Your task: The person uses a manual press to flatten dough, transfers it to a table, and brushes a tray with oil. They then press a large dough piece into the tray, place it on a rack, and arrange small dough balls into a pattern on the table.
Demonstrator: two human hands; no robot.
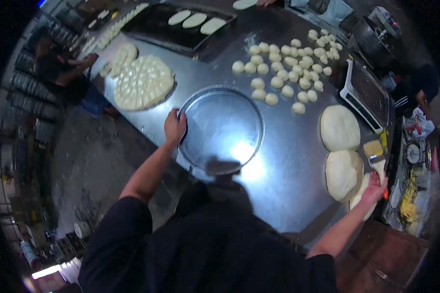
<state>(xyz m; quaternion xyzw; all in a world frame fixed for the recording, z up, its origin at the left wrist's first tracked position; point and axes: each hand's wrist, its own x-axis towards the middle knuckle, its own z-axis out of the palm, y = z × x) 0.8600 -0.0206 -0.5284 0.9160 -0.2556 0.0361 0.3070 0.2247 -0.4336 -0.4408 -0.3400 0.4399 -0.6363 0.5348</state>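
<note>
Shiny metal desk (288,161) spreads before me, dough balls (292,74) scattered toward its far side. At its right edge, my right hand (373,189) meets the handle of a brush (374,150); I cannot tell whether the fingers are closed on it. That brush points roughly away from me along its long axis, bristles at the far end, just right of two large dough rounds (341,176). Near the desk's near edge, my left hand (175,127) grips the left rim of a round pan (220,129), well apart from the brush.
</note>
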